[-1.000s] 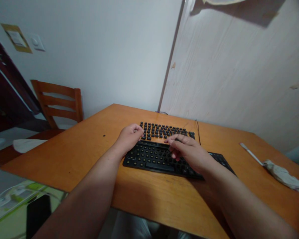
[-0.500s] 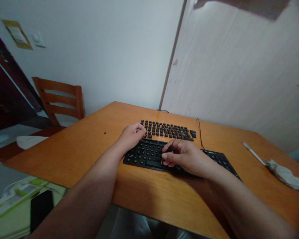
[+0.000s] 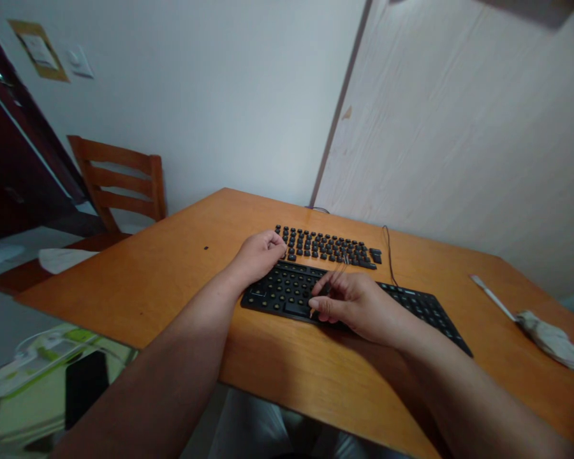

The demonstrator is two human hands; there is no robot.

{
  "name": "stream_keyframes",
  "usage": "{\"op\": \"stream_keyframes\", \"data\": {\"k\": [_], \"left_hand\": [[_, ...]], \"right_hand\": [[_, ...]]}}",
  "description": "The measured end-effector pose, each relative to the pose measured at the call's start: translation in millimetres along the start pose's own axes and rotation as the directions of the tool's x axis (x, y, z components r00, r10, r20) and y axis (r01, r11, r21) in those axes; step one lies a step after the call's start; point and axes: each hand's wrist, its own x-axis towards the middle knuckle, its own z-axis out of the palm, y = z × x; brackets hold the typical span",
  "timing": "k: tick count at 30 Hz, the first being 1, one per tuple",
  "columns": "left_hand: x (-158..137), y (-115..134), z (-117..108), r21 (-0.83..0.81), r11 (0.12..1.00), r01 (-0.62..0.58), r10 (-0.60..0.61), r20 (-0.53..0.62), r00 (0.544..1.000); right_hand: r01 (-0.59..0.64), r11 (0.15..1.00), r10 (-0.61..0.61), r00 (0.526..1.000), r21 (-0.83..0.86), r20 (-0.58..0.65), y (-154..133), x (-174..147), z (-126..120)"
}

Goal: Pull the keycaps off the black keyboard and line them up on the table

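Observation:
A black keyboard base [image 3: 287,290] lies on the wooden table, its key caps off across the left part, where rows of small yellowish stems show. Behind it, loose black key caps [image 3: 325,245] are laid out in rows. My right hand [image 3: 349,303] is closed over the middle of the base around a thin tool, apparently a wire keycap puller [image 3: 345,261]; its wires stick out above the fingers and a small tip shows below. My left hand [image 3: 263,252] rests by the left end of the cap rows, fingers curled together; what they hold, if anything, is hidden.
One small black piece [image 3: 206,248] lies alone on the table [image 3: 172,287] at left. A white-handled brush [image 3: 495,299] and a crumpled cloth [image 3: 552,341] are at right. A cable [image 3: 390,255] runs behind the base. A phone [image 3: 86,386] and chair [image 3: 124,185] stand beyond the left edge.
The whole view has shifted slightly. My right hand has turned a little, so the tool's wires show more clearly. My left hand stays beside the loose key caps.

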Motion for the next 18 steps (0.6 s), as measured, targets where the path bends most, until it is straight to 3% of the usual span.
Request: {"op": "stream_keyframes", "data": {"k": [9,18], "left_hand": [[-2,4,2,0.014,1.000,-0.009,0.009,-0.008,1.000],[-2,3,4,0.041,0.999,-0.025,0.024,0.012,1.000]], "right_hand": [[0.060,0.973,-0.078,0.994,-0.224,-0.071,1,-4,3],[0.049,0.966,-0.087,0.986,-0.252,-0.143,10,-13,12]]}}
